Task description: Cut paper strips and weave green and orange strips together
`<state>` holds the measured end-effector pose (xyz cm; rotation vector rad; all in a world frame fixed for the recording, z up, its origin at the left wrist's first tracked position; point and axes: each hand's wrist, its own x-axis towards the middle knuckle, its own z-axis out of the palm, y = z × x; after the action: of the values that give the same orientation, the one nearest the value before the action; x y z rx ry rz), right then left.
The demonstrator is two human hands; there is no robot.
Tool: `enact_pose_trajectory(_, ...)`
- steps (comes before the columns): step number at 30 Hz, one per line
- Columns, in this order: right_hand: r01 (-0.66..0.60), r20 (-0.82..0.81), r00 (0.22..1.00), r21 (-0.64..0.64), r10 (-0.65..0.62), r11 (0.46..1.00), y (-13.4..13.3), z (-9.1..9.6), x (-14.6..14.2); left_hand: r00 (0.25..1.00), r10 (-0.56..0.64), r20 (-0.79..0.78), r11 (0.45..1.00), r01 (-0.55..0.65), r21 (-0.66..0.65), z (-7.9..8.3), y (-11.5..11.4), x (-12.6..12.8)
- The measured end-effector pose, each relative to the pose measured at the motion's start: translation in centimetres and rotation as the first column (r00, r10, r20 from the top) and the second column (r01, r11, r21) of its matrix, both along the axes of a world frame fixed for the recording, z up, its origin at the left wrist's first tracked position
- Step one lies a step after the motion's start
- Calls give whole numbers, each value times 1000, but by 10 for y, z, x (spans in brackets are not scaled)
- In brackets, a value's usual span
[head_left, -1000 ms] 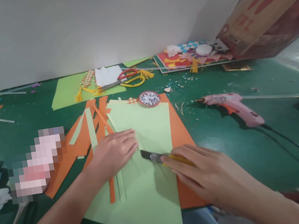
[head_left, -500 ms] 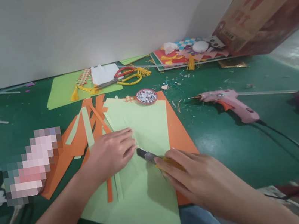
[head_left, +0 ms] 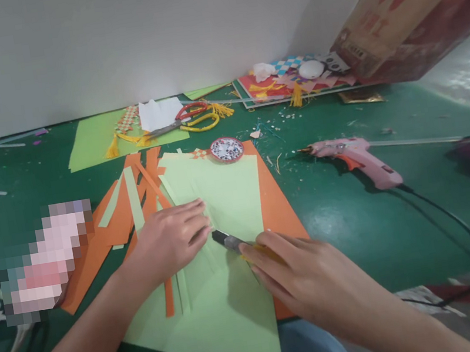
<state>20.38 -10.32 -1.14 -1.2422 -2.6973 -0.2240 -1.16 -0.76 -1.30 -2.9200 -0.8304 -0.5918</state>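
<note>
My left hand [head_left: 172,240] lies flat with fingers together, pressing down a light green paper sheet [head_left: 224,195] that rests on an orange sheet [head_left: 277,205]. My right hand [head_left: 309,280] is closed round a yellow utility knife [head_left: 233,243], its metal blade end touching the green paper just right of my left fingertips. Cut green and orange strips [head_left: 134,201] lie fanned out to the left of the sheet. The green sheet hangs over the table's front edge above my knees.
A pink glue gun [head_left: 360,160] with a black cord lies to the right. A small round dish [head_left: 226,149] of beads sits at the sheet's far edge. Scissors [head_left: 184,121], yellow tassels and craft pieces lie at the back, near a cardboard box [head_left: 414,11].
The knife and my right hand have slid a little left toward my left fingertips. The view has shifted slightly; my left hand stays pressed on the paper.
</note>
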Motion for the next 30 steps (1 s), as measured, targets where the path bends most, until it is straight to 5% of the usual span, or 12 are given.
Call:
enact_pose_trajectory(9, 89, -24, 996, 90, -87, 992, 17, -2, 2, 1000, -9, 18, 1000, 9, 17, -1, 0, 0)
enact_pose_trajectory(30, -41, -116, 993, -21, 39, 999, 8, 4, 16, 1000, 24, 3, 999, -24, -48, -2, 3, -2)
